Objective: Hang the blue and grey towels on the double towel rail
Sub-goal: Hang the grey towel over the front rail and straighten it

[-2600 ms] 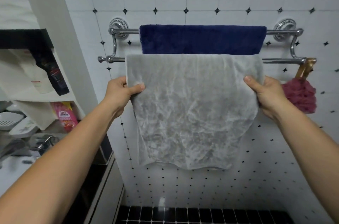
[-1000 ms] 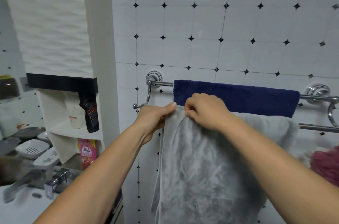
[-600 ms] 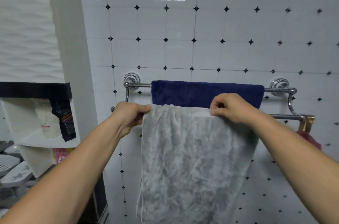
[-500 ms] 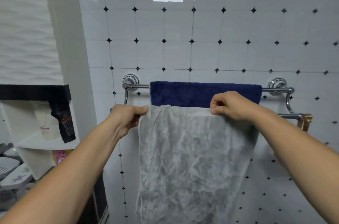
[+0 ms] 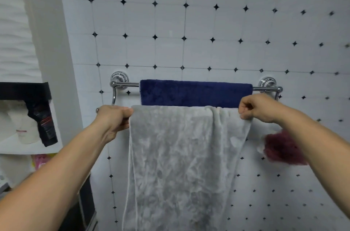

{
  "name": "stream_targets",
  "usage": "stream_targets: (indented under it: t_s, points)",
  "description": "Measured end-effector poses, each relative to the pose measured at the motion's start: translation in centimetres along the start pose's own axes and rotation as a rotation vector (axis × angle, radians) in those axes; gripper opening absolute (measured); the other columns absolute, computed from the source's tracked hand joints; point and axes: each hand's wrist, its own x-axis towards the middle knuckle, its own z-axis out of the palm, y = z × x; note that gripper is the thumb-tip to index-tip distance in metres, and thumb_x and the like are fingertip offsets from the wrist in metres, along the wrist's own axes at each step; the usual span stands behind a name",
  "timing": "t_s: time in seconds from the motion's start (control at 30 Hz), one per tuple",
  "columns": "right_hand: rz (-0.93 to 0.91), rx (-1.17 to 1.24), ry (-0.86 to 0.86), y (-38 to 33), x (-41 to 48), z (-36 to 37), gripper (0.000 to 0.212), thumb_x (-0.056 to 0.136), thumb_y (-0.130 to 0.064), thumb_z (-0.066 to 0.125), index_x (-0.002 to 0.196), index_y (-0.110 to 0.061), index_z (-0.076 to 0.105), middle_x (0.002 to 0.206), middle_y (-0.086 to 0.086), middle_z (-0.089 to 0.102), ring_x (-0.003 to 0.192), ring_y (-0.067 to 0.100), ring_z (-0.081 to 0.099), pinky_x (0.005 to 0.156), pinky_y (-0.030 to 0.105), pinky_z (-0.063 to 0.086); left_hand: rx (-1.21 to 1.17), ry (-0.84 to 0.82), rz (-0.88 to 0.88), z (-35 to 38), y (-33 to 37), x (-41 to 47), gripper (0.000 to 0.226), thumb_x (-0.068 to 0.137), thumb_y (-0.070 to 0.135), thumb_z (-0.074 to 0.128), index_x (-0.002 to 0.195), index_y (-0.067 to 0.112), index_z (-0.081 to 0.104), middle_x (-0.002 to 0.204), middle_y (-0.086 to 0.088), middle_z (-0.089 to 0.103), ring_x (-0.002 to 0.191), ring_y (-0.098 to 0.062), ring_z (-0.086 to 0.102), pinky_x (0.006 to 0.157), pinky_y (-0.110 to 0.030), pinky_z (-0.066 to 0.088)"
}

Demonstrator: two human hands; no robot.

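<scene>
Head view: grey towel (image 5: 181,164) hides front rail (image 5: 98,110), bottom edge cut off.

Two bare forearms, no sleeves; left hand (image 5: 113,120) and right hand (image 5: 259,108) without rings, watch or gloves.

Left hand (image 5: 113,119), right hand (image 5: 257,108): seemingly pinched grip.

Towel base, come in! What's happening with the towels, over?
Left hand and right hand each pinch a top corner of the grey towel on the front bar. Blue towel on the back bar. Nothing blocking.
</scene>
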Motion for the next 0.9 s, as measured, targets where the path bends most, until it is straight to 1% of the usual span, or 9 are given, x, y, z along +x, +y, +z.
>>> stream_targets:
  t_s: [0.13,0.27,0.33,0.4,0.47,0.6,0.7,0.77,0.9]
  points:
    - [-0.059,-0.031,0.035,1.3,-0.3,-0.2,0.030,0.079,-0.001,0.072,0.066,-0.025,0.058,0.072,-0.005,0.067,0.066,0.006,0.060,0.061,0.016,0.045,0.019,0.103,0.042,0.5,-0.1,-0.1,0.008,0.083,-0.004,0.067,0.078,0.002,0.065,0.064,-0.009,0.066,0.047,-0.016,0.060,0.048,-0.024,0.055]
    - [-0.007,0.010,0.094,3.3,-1.4,-2.2,0.027,0.080,0.001,0.071,0.070,-0.022,0.060,0.068,-0.012,0.062,0.057,-0.014,0.055,0.052,0.005,0.041,0.028,0.132,0.077,0.0,-0.1,-0.2,0.011,0.084,-0.005,0.066,0.076,0.001,0.064,0.071,-0.012,0.065,0.054,-0.021,0.060,0.047,-0.022,0.055]
    - [0.002,-0.012,0.136,3.3,-1.5,-1.9,0.023,0.085,-0.005,0.067,0.074,-0.024,0.059,0.072,-0.014,0.062,0.062,-0.008,0.058,0.052,0.009,0.041,0.031,0.126,0.092,0.3,-0.3,-0.5,0.013,0.085,-0.005,0.065,0.074,0.002,0.063,0.072,-0.012,0.063,0.055,-0.021,0.059,0.043,-0.019,0.053]
    - [0.057,-0.067,0.221,3.0,-1.4,-0.9,0.018,0.088,-0.021,0.064,0.074,-0.029,0.055,0.078,-0.015,0.060,0.073,0.009,0.060,0.062,0.028,0.046,0.000,0.129,0.106,0.6,-0.7,-0.8,0.014,0.086,-0.004,0.066,0.074,0.003,0.062,0.071,-0.011,0.062,0.048,-0.016,0.061,0.042,-0.016,0.051]
    - [0.107,-0.066,0.277,2.8,-1.6,0.0,0.013,0.083,-0.033,0.068,0.078,-0.031,0.057,0.082,-0.015,0.060,0.078,0.017,0.058,0.071,0.035,0.047,-0.039,0.113,0.126,0.6,-1.1,-1.0,0.012,0.087,-0.001,0.066,0.077,0.004,0.062,0.071,-0.010,0.060,0.040,-0.006,0.060,0.044,-0.015,0.051]
    - [0.053,-0.037,0.210,2.5,-1.6,1.5,0.023,0.078,-0.020,0.079,0.078,-0.028,0.058,0.086,-0.005,0.061,0.074,0.015,0.058,0.071,0.031,0.046,-0.045,0.015,0.167,0.7,-1.8,-1.7,0.014,0.082,0.002,0.073,0.094,0.000,0.066,0.081,-0.010,0.069,0.058,-0.011,0.069,0.056,-0.019,0.056]
    - [0.058,-0.001,0.165,2.9,-1.5,0.8,0.028,0.082,-0.011,0.077,0.072,-0.024,0.054,0.075,-0.006,0.061,0.064,0.002,0.053,0.059,0.020,0.037,0.023,0.027,0.200,0.7,-1.7,-2.3,0.012,0.079,-0.007,0.072,0.081,0.004,0.066,0.066,-0.005,0.071,0.050,-0.007,0.068,0.050,-0.016,0.054]
    - [0.113,0.032,0.107,3.4,-1.8,-0.4,0.023,0.079,-0.016,0.081,0.075,-0.020,0.059,0.076,0.000,0.064,0.065,0.008,0.053,0.059,0.020,0.037,0.024,0.059,0.204,0.5,-1.7,-2.4,0.017,0.079,-0.006,0.071,0.074,0.007,0.064,0.058,-0.001,0.068,0.045,-0.006,0.065,0.047,-0.016,0.053]
    - [0.170,0.336,0.145,4.3,-3.5,1.2,0.019,0.078,-0.019,0.081,0.079,-0.010,0.064,0.073,0.004,0.068,0.063,0.019,0.061,0.062,0.029,0.048,0.037,0.075,0.211,0.0,-3.0,-2.7,0.012,0.082,0.004,0.073,0.076,0.011,0.065,0.070,-0.004,0.068,0.048,-0.007,0.065,0.053,-0.022,0.055]
